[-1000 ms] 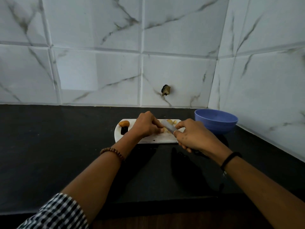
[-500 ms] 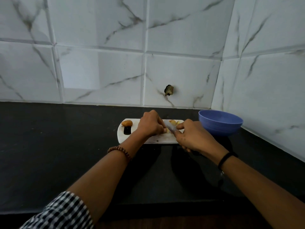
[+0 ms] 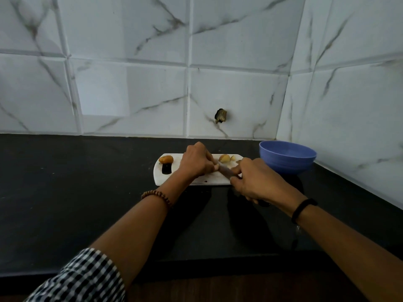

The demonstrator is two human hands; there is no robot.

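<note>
A white cutting board lies on the black counter. My left hand curls over a small piece of food on the board, mostly hiding it. My right hand grips a knife, forefinger along its back, with the blade angled toward my left fingertips. An orange-brown piece sits at the board's left end above a dark handle slot. Cut pale pieces lie at the board's far right.
A blue bowl stands just right of the board near the tiled corner. A small hole marks the back wall. The black counter stretches left; its front edge runs near my forearms.
The knife blade has slid a little back toward me along the piece under my left fingers. The view has shifted slightly; the board and bowl stay put.
</note>
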